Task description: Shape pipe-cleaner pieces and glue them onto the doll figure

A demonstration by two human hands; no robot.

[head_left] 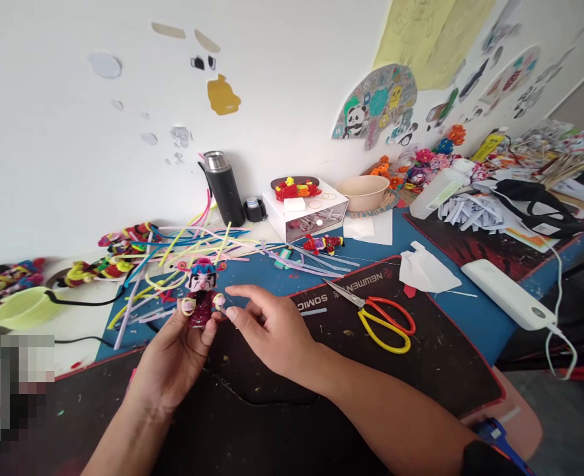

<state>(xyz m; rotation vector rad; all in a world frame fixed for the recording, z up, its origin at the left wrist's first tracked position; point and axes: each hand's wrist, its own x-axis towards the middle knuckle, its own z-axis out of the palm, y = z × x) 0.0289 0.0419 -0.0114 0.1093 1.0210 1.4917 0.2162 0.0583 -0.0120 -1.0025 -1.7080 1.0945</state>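
A small pipe-cleaner figurine (202, 297) stands upright in my left hand (172, 363), gripped low on its dark red, glittery body. It has a white face with black markings, a blue and pink hat, and two pale yellow-trimmed hands. Just to its right is my right hand (276, 330), index finger and thumb apart and pointing toward the figurine's hand. Nothing shows between those fingers, and whether they touch the figurine I cannot tell. Below both hands lies a black desk mat (252, 370). Red-and-yellow-handled scissors (383, 320) rest on it to the right, blades pointing up-left.
Loose pipe cleaners (172, 264) spread behind the figurine. Further back stand a black thermos (225, 188), a white drawer box (306, 221) and a beige bowl (364, 192). Another figurine (324, 244) lies before the box. At right are crumpled tissue (428, 268) and a white power bank (510, 294) with cable.
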